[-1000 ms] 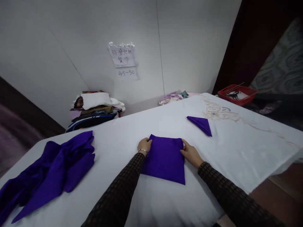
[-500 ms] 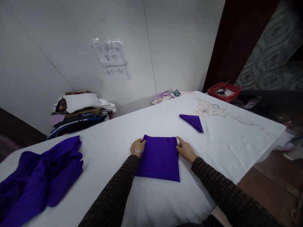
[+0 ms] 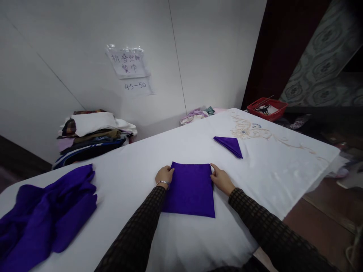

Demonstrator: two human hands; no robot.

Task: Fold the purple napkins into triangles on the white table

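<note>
A purple cloth napkin [image 3: 189, 190], folded to a square, lies flat on the white tablecloth [image 3: 127, 189] in front of me. My left hand [image 3: 165, 176] grips its far left corner, thumb on top and fingers closed against the edge. At the far right corner, my right hand [image 3: 222, 180] pinches the napkin's edge between thumb and fingers. Beyond the right hand rests a second purple napkin folded into a triangle [image 3: 230, 145]. Crumpled purple cloth [image 3: 53, 215] lies in a heap on the left side of the table.
A stack of folded clothes [image 3: 95, 132] stands at the back left against the wall. Far right is a red basket [image 3: 267, 109] with items in it. Some lilac fabric [image 3: 194, 116] lies by the table's back edge. A handwritten paper sign [image 3: 130, 68] hangs on the wall.
The view has shifted slightly, so the surroundings sit a little further left. Both hands keep their hold on the napkin's far corners, and the napkin looks the same.
</note>
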